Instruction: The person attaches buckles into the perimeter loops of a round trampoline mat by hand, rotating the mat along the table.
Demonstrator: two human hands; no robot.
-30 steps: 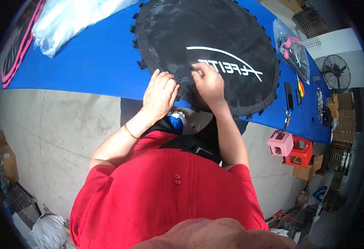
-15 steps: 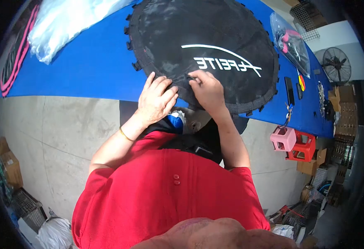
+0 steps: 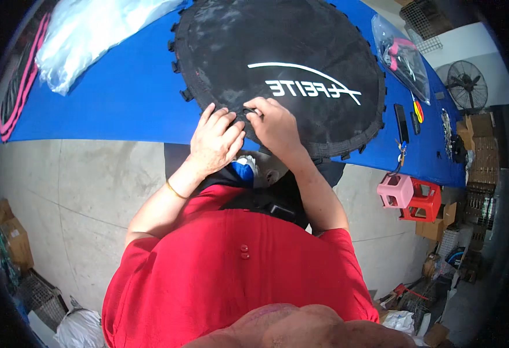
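Observation:
A round black trampoline mat with white lettering and webbing loops around its rim lies on a blue table. My left hand presses down on the mat's near edge, fingers curled over the rim. Right beside it, my right hand pinches the rim, thumb and fingers closed on a small dark piece at the edge. The two hands almost touch.
A clear plastic sheet lies at the table's far left, next to a pink-and-black strip. A plastic bag with pink parts and small tools sit on the right. Pink and red stools stand on the floor; a fan is behind.
Both hands have slid left along the mat's near rim and drawn closer together. The mat has turned slightly, its lettering now sitting further left.

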